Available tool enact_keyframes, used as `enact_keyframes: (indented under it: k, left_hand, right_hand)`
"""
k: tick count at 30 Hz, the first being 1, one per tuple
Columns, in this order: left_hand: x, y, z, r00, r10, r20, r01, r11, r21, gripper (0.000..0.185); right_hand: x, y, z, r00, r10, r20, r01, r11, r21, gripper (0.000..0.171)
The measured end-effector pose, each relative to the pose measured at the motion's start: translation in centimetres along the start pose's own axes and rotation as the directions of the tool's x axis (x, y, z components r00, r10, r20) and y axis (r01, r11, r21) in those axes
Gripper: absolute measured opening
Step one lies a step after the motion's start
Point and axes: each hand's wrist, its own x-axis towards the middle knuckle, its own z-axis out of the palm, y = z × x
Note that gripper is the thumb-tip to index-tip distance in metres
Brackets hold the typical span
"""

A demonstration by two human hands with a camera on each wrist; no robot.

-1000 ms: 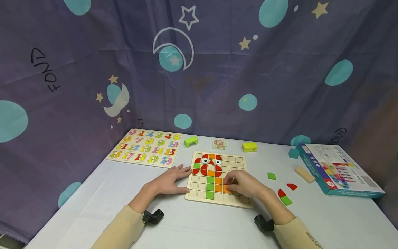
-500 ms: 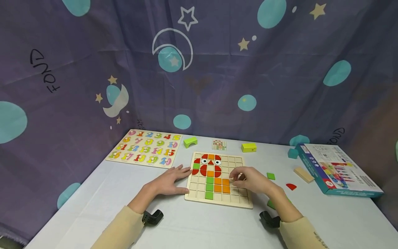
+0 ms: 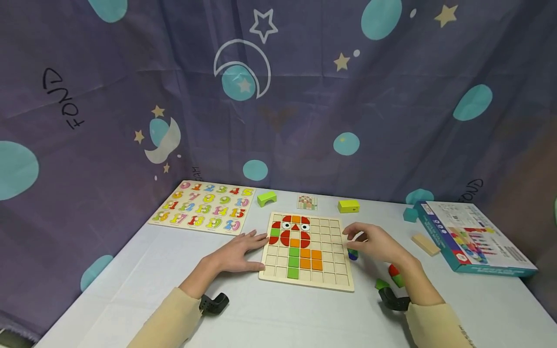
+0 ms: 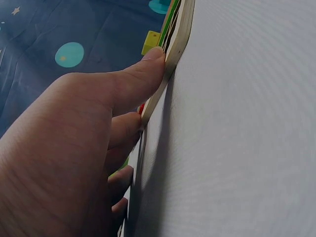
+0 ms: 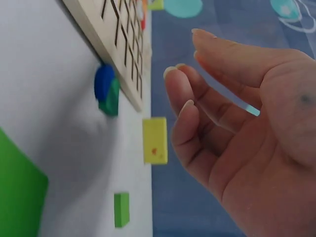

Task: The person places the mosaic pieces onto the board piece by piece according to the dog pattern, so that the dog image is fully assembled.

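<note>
A wooden grid board (image 3: 332,251) lies on the white table, partly filled with red, orange and green tiles. My left hand (image 3: 237,252) rests at its left side, fingers spread; in the left wrist view the thumb (image 4: 140,74) touches the rim. My right hand (image 3: 377,243) hovers just past the board's right edge. Its fingers are loosely bent, with nothing between them in the right wrist view. Below it, beside the board, sit a blue piece (image 5: 103,81) and a dark green piece (image 5: 111,101). Four orange squares (image 3: 311,259) form a block beside a column of green squares (image 3: 294,263).
Behind the board are a green arch block (image 3: 267,198), a small pattern card (image 3: 307,202) and a yellow block (image 3: 348,206). A number puzzle (image 3: 202,208) lies at left, a box (image 3: 478,239) and wooden block (image 3: 426,244) at right. Loose red and green tiles (image 3: 397,275) lie under the right forearm.
My right hand has let go of the orange square at the block's right side and moved right, off the board. The left hand has stayed in place.
</note>
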Motion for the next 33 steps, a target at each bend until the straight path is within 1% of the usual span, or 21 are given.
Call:
enact_keyframes:
  k: [4,9,16,21,24,29,33]
  left_hand:
    - [-0.1,-0.1,0.1,1.000,-0.002,-0.001,0.002,1.000,0.014,0.080]
    - [-0.1,-0.1,0.0,1.000,0.002,-0.006,-0.002,1.000,0.010,0.079]
    - [-0.1,0.1,-0.3,1.000,0.006,-0.002,-0.007,1.000,-0.004,0.078]
    - [0.0,0.1,-0.2,1.000,0.009,-0.002,-0.009,1.000,0.004,0.079]
    - [0.0,0.1,-0.1,1.000,0.010,0.000,-0.010,1.000,0.004,0.079]
    - [0.0,0.1,-0.1,1.000,0.006,0.000,-0.006,1.000,-0.001,0.078]
    - [-0.1,0.1,-0.1,1.000,0.004,0.003,-0.004,1.000,0.005,0.078]
  right_hand:
    - [-0.1,1.0,-0.7,1.000,0.021,-0.019,-0.021,1.000,-0.001,0.032]
    - [-0.4,2.0,-1.2,0.999,0.036,-0.028,-0.036,0.999,0.005,0.031]
    - [-0.3,2.6,-0.8,0.997,0.077,0.030,-0.077,0.997,0.015,0.032]
    - [0.0,3.0,0.0,0.992,0.103,0.067,-0.102,0.995,-0.005,0.027]
    - [0.2,3.1,0.3,0.991,0.114,0.076,-0.113,0.993,-0.029,0.024]
    - [0.3,3.0,0.6,0.992,0.095,0.086,-0.091,0.995,-0.044,0.015]
    - [0.1,3.0,0.8,0.993,0.078,0.085,-0.075,0.997,-0.036,0.012]
